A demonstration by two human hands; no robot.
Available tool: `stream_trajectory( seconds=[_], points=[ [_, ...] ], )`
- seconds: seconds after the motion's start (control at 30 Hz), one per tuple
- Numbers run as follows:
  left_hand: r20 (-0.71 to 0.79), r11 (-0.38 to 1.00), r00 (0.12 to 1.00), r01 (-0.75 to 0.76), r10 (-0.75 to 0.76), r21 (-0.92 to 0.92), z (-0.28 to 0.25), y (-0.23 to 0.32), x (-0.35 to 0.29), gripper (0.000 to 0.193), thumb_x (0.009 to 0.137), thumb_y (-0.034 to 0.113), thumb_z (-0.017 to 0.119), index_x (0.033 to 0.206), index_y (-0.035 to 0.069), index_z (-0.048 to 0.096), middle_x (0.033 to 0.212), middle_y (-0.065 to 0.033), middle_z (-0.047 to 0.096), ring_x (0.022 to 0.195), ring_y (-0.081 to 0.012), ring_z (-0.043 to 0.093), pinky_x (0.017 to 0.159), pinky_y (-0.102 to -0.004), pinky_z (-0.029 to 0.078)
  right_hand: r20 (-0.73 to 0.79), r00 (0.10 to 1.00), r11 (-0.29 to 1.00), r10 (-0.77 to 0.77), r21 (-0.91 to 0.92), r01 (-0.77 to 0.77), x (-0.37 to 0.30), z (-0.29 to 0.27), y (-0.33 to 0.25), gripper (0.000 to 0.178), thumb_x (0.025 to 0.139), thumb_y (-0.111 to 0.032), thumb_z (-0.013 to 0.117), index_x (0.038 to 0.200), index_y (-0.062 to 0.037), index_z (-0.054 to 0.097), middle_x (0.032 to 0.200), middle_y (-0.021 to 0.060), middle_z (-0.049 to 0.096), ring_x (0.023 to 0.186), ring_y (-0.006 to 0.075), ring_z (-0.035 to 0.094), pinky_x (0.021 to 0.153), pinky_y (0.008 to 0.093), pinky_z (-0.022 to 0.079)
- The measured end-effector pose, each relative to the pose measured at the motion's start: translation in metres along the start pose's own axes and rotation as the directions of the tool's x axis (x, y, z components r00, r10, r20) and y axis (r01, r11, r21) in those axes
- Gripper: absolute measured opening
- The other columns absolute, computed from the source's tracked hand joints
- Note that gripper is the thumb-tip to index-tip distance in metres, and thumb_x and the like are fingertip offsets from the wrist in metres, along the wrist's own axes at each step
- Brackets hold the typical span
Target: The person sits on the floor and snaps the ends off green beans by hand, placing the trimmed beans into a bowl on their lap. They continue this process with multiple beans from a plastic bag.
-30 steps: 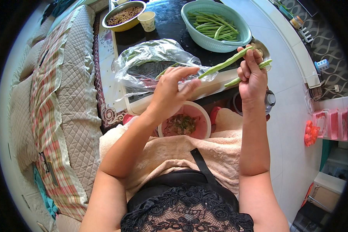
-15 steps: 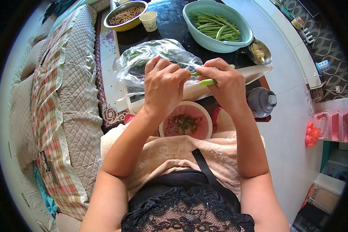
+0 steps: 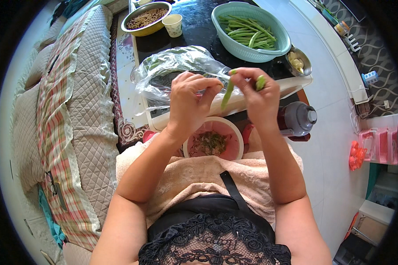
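Note:
Over the table's near edge, my right hand (image 3: 262, 99) is closed around green bean (image 3: 227, 95) pieces. One long piece hangs down from its thumb and finger, and another end shows by the curled fingers. Beside it, apart from the bean, my left hand (image 3: 188, 99) is closed in a pinch; whatever lies between its fingertips is too small to make out. Behind my left hand lies a clear plastic bag (image 3: 181, 57) with something dark green inside. Below both hands, a pink bin with a pale rim (image 3: 239, 145) holds green and pale scraps.
On the dark tabletop stand a blue-green basket (image 3: 247, 54) of green beans, a metal bowl (image 3: 308, 66) of pale peeled cloves, a paper cup (image 3: 173, 26) and a bowl of brown grains (image 3: 146, 18). A grey flask (image 3: 298, 118) is at the right. A quilted sofa (image 3: 90, 110) runs along the left.
My hands have come apart. The bean stretched between them is now in my right hand alone, with a piece hanging down. My left hand has tightened into a pinch.

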State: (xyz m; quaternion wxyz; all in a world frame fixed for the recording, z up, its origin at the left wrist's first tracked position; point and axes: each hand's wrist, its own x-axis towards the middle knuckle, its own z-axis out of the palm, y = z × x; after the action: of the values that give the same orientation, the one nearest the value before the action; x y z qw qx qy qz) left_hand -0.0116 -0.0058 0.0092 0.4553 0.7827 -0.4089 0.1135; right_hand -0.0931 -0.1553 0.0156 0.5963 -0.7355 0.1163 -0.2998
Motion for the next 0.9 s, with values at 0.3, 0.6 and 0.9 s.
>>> stream_trajectory(
  seconds=[0.3, 0.6, 0.9],
  points=[
    [0.357, 0.997, 0.932, 0.051, -0.068, 0.056, 0.004, -0.011, -0.018, 0.009, 0.075, 0.01, 0.073, 0.083, 0.009, 0.075, 0.082, -0.0066, 0.071, 0.077, -0.022, 0.061, 0.072, -0.0353, 0.05, -0.215, 0.948, 0.73, 0.234, 0.683, -0.025, 0.034, -0.068, 0.019, 0.016, 0.088, -0.016, 0.069, 0.099, -0.0038, 0.069, 0.085, -0.0014, 0.064, 0.052, 0.0034, 0.036, 0.042, 0.0187, 0.025],
    [0.604, 0.954, 0.766, 0.039, -0.22, 0.298, 0.01, -0.022, -0.037, 0.011, 0.076, 0.015, 0.069, 0.084, 0.011, 0.075, 0.083, -0.0077, 0.07, 0.085, -0.0275, 0.063, 0.076, -0.038, 0.05, -0.306, 0.933, 0.531, 0.191, 0.831, 0.164, 0.049, -0.151, 0.034, 0.016, 0.095, -0.024, 0.06, 0.101, -0.0088, 0.063, 0.085, -0.0004, 0.061, 0.055, 0.006, 0.036, 0.047, 0.0199, 0.026],
    [0.624, 0.971, 0.748, 0.222, -0.225, 0.084, 0.021, -0.006, -0.035, 0.023, 0.075, 0.021, 0.076, 0.093, 0.007, 0.074, 0.089, -0.0134, 0.071, 0.08, -0.0251, 0.068, 0.072, -0.0352, 0.053, -0.366, 0.883, 0.577, 0.295, 0.805, 0.14, 0.047, -0.133, 0.031, 0.017, 0.102, -0.021, 0.045, 0.104, -0.0092, 0.056, 0.106, 0.0121, 0.065, 0.103, 0.0227, 0.062, 0.083, 0.0337, 0.05]
  ],
)
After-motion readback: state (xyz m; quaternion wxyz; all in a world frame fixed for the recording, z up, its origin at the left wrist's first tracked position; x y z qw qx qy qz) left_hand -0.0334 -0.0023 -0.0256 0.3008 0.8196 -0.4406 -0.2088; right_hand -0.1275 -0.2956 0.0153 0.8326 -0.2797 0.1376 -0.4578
